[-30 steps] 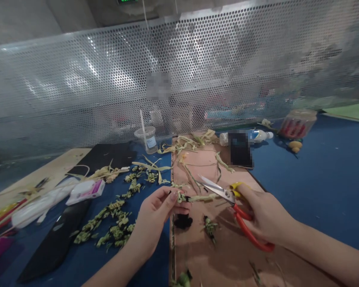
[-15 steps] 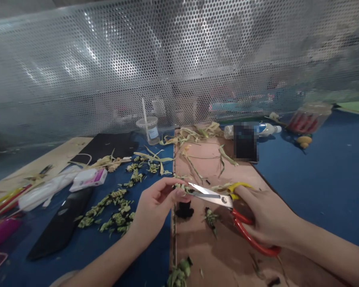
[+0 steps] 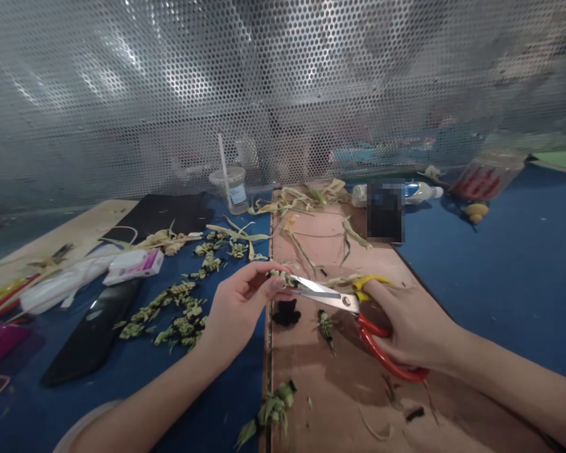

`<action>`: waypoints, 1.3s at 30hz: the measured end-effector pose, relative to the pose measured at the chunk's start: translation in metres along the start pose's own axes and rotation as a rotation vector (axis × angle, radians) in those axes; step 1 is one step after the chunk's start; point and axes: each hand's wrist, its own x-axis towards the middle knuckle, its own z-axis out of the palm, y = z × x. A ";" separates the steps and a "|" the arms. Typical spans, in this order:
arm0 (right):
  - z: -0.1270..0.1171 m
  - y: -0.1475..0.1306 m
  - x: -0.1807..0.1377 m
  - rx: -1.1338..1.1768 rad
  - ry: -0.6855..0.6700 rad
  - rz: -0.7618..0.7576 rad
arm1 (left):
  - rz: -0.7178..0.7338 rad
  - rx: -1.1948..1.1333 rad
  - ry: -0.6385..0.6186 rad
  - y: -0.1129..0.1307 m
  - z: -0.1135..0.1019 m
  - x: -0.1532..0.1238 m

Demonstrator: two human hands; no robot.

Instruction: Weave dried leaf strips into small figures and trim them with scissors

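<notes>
Between the thumb and fingers of my left hand [image 3: 238,308] is a small dried green plant bud [image 3: 280,275], partly hidden by the fingertips. My right hand [image 3: 408,314] grips scissors [image 3: 346,302] with red and yellow handles. Their silver blades are slightly apart, and the tips reach the bud beside my left fingers. Under them, on a pinkish-brown board [image 3: 325,390], lie a dark clump [image 3: 286,313] and a loose dried bud [image 3: 326,327]. Nearer to me, another green sprig [image 3: 277,406] crosses the board's left edge.
Several dried sprigs [image 3: 182,314] lie on the blue table left of my left hand. Dry husk-like leaves [image 3: 306,198] and a plastic cup with a straw [image 3: 236,189] stand farther back. A bottle [image 3: 419,192] and jar [image 3: 488,176] are at back right, before a perforated metal panel [image 3: 283,82].
The whole view has tipped slightly downward, so things appear higher and more of the near sprig shows. Both hands keep their grip, with the scissors still at the bud.
</notes>
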 end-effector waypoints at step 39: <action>0.008 0.003 -0.001 -0.071 -0.024 0.015 | -0.078 -0.048 -0.110 -0.003 0.001 -0.001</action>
